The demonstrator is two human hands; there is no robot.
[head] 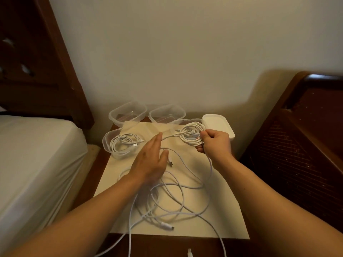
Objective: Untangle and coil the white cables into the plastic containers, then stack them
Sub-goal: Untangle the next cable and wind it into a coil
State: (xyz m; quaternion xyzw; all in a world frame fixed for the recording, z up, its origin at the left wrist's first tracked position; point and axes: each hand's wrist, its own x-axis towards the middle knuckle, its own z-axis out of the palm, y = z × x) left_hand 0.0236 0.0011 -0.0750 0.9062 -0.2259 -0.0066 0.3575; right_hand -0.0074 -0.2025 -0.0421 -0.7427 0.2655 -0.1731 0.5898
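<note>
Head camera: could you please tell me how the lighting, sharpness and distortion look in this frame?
Head view: dim, warm light; a soft shadow on the wall beside the right headboard; wide-angle bending at the edges; left hand slightly motion-blurred; the coil in the right hand reads clearly.

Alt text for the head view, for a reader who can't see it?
Right hand grips a coiled white cable above a small table; the open left hand hovers over tangled cables. One clear container holds a coil, two sit behind.

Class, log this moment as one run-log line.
right hand: grips coiled white cable | left hand: open over tangled white cables | clear plastic container: holds one coil
</note>
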